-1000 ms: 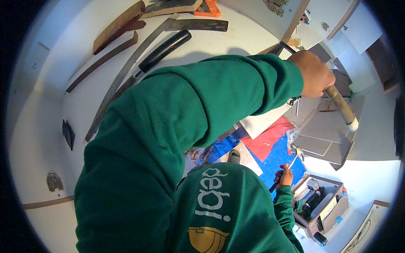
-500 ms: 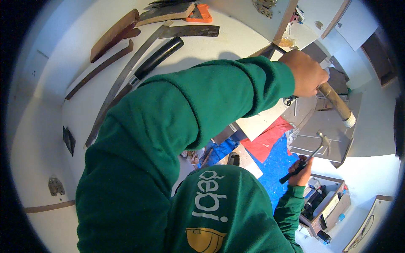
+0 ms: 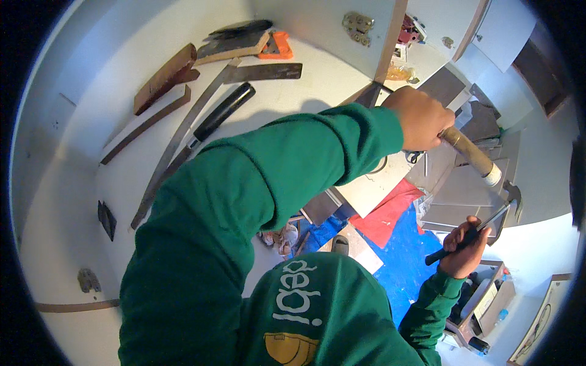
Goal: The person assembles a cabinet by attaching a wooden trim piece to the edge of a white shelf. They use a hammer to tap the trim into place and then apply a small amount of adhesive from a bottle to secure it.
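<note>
My left arm reaches across to the right, and my left hand (image 3: 421,119) is closed around a tool with a round wooden handle (image 3: 469,154). The handle's pale end points down and to the right; the tool's other end is hidden behind my hand, so I cannot tell its kind for certain. Lower right, my right hand (image 3: 465,247) grips a claw hammer (image 3: 493,216) by its black handle. The hammer's metal head is raised close to the pale handle end, with a small gap between them in the view.
On the white surface at left lie a black-handled long tool (image 3: 224,111), a long curved strip (image 3: 183,143), wood pieces (image 3: 165,79) and an orange tool (image 3: 278,46). A hinged white panel (image 3: 317,24) stands behind. Below are a red cloth (image 3: 381,213), blue sheet (image 3: 400,268) and a box (image 3: 479,305).
My right hand has raised the hammer up and to the right, bringing its head closer to the wooden handle's end. My left hand keeps its grip; the view has shifted slightly.
</note>
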`<state>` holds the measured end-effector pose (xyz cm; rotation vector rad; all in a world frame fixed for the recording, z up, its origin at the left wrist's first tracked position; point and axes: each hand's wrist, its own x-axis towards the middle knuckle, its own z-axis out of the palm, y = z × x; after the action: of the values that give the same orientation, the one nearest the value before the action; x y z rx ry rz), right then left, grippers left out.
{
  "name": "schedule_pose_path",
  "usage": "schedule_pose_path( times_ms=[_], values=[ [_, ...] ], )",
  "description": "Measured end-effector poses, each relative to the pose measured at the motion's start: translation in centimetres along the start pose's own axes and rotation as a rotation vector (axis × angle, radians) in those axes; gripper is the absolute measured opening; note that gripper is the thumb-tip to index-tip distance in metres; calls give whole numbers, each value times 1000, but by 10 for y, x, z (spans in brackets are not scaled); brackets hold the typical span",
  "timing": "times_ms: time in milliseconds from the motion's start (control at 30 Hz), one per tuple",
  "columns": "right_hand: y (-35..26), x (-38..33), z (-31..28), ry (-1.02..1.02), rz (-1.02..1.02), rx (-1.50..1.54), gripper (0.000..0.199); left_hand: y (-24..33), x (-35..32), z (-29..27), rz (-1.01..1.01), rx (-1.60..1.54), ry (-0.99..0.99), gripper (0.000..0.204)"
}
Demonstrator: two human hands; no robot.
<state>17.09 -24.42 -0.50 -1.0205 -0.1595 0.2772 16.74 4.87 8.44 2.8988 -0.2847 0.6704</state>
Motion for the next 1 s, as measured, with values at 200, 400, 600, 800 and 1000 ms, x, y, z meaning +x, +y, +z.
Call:
schedule_pose_path(
  times_ms=[200,400,600,800,1000],
  values=[
    [-3,4,30,108,-43,188,42,-4,-2,0,28,-36,49,24],
    [-7,5,34,-1,35,70,40,-2,1,-2,19,3,-1,28],
    [6,1,43,-37,92,-51,42,-3,1,-2,48,16,8,29],
    [-4,5,42,51,42,44,41,0,5,-2,45,6,6,30],
    [-27,14,27,220,-163,236,40,2,3,-8,19,-8,-20,31]
  ],
)
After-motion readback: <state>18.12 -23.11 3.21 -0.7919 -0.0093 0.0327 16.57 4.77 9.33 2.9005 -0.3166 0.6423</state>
